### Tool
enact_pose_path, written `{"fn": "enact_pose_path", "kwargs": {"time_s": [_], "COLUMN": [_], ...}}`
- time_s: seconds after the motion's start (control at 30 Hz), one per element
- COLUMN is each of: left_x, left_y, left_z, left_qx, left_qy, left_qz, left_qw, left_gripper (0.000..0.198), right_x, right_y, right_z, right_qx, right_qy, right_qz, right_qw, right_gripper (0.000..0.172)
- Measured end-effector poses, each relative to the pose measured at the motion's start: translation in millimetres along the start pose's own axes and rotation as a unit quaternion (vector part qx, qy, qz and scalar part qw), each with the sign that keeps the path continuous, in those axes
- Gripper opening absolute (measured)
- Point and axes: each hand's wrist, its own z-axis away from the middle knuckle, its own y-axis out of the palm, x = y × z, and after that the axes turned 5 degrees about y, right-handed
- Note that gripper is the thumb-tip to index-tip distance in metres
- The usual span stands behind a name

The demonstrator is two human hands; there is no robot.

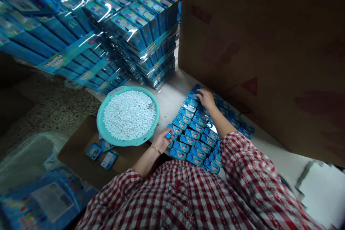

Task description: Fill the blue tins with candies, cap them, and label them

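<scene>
My left hand (pixel 161 141) is closed around a small blue tin (pixel 168 135) at the left edge of the rows, its round end showing between the fingers. My right hand (pixel 206 99) reaches to the far end of the rows, fingers bent down onto the tins there; whether it grips one is hidden. Between and below my hands, several small blue tins (pixel 192 133) with round marks on top lie side by side in slanted rows. Just left of my left hand stands a turquoise basin (pixel 100 122) filled with small white candies (pixel 129 115).
Shrink-wrapped stacks of blue boxes (pixel 145 25) rise behind the basin. A large cardboard box (pixel 258 43) walls off the right side of the white table (pixel 175 86). Lower left, an open carton (pixel 124 165) holds several blue packs (pixel 109 160), beside a blue printed bag (pixel 51 201).
</scene>
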Motion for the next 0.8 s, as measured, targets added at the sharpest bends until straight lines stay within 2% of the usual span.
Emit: {"fn": "enact_pose_path", "kwargs": {"time_s": [0.1,0.27,0.33,0.4,0.57,0.67,0.73,0.77,0.8], "left_x": [1,3,5,6,0,-10,-16,-19,-19], "left_y": [2.7,3.2,2.1,1.7,4.2,4.3,5.3,7.3,10.8], "left_z": [0,6,9,10,12,23,28,29,30], "left_qx": [-0.004,-0.015,-0.03,-0.046,-0.03,-0.005,0.001,-0.002,-0.005], "left_qy": [-0.004,0.004,0.003,-0.009,0.019,0.025,0.029,0.038,0.051], "left_qz": [0.002,0.028,0.038,0.047,0.067,0.071,0.075,0.076,0.075], "left_qw": [1.0,1.0,0.999,0.998,0.997,0.997,0.997,0.996,0.996], "left_gripper": [0.018,0.013,0.012,0.011,0.01,0.018,0.018,0.017,0.016], "right_x": [18,41,51,60,73,76,77,78,78], "right_y": [8,16,13,8,-5,-11,-3,6,17], "right_z": [1,-20,-28,-35,-37,-11,25,48,75], "right_qx": [0.059,0.165,0.201,0.205,0.169,0.122,0.06,0.015,-0.012], "right_qy": [0.036,0.147,0.162,0.148,0.129,0.127,0.112,0.103,0.094], "right_qz": [0.026,0.121,0.157,0.165,0.155,0.14,0.056,-0.04,-0.173], "right_qw": [0.997,0.968,0.953,0.954,0.965,0.974,0.99,0.994,0.98], "right_gripper": [0.025,0.037,0.041,0.037,0.029,0.03,0.029,0.027,0.025]}}
